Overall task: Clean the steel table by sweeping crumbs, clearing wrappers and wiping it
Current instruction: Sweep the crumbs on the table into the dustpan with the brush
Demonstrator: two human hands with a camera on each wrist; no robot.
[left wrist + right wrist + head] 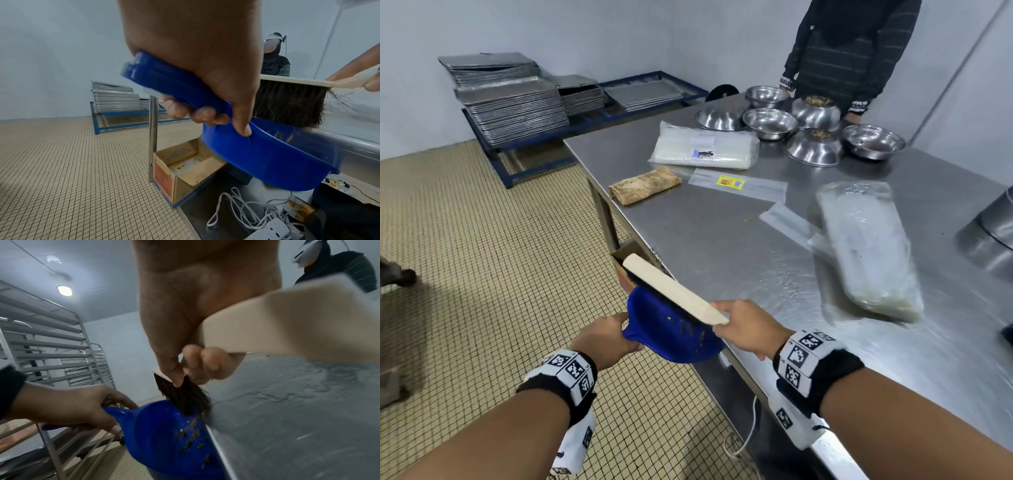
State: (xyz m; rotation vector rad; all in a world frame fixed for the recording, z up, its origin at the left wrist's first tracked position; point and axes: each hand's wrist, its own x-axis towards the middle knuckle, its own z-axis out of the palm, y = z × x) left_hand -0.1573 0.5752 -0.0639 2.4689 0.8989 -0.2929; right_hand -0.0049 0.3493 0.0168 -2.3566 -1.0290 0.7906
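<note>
While left hand [602, 339] grips dustpan [671, 329] | right hand [748, 329] holds brush [671, 291]

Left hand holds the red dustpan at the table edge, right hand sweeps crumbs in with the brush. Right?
Nearly: the dustpan is blue, not red, as the head view shows. The left hand holds it at the table edge; the right hand brushes crumbs in with the brush.

steel bowls [770, 123], stacked baking trays [512, 109], cardboard box [180, 172], tray rack [47, 344]
</note>
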